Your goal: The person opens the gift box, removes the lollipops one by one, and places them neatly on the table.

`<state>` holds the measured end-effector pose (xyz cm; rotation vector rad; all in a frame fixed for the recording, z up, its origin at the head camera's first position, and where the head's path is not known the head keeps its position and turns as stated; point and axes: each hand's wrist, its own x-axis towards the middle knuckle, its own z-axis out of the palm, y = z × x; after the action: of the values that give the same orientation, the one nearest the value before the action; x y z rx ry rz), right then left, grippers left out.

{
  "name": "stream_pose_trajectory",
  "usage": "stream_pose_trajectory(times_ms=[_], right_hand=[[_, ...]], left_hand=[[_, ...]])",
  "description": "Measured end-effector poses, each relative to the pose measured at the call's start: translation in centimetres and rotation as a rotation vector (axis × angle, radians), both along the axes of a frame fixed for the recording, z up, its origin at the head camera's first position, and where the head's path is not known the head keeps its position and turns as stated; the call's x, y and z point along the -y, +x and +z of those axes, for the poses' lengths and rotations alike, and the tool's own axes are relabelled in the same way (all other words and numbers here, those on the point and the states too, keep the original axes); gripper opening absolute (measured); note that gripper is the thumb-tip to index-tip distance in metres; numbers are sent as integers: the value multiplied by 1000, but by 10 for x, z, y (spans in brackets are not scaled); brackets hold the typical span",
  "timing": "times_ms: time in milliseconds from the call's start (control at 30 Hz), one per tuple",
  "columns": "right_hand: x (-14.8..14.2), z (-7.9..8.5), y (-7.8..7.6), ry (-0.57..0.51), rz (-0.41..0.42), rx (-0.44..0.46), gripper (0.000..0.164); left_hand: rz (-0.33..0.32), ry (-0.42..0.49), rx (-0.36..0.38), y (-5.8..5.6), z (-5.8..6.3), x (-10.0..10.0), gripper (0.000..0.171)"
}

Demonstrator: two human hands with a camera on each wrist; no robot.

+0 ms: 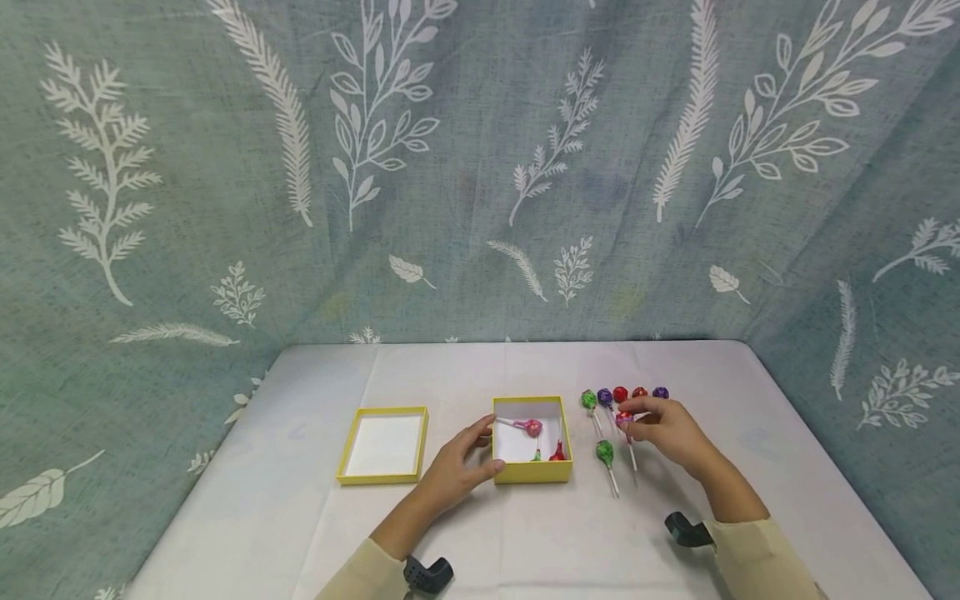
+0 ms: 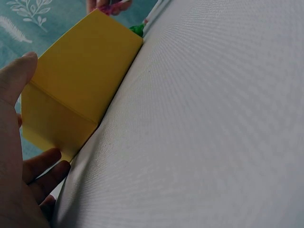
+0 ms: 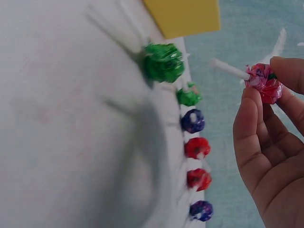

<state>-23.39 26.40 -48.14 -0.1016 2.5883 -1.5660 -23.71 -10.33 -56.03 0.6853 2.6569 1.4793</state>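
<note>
Right wrist, crinkled round lollipop (image 3: 262, 85), right hand (image 3: 275, 156) pinching it

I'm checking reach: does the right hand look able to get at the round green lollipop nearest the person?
Probably yes: nothing covers that green lollipop, and the right hand is close by, though its fingers pinch a round, wrapped pink lollipop.
</note>
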Motion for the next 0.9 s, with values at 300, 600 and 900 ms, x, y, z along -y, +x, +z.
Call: stream_pose_trajectory(times_ms=[300, 600, 900], right_hand=[[-4, -17, 1, 22, 5, 12, 35], [-4, -28, 1, 108, -18, 55, 30], [-2, -39, -2, 202, -16, 110, 26]], left_hand=[[-1, -7, 2, 1, 1, 0, 78], [6, -13, 5, 1, 3, 0, 78], [7, -13, 12, 3, 5, 0, 76]])
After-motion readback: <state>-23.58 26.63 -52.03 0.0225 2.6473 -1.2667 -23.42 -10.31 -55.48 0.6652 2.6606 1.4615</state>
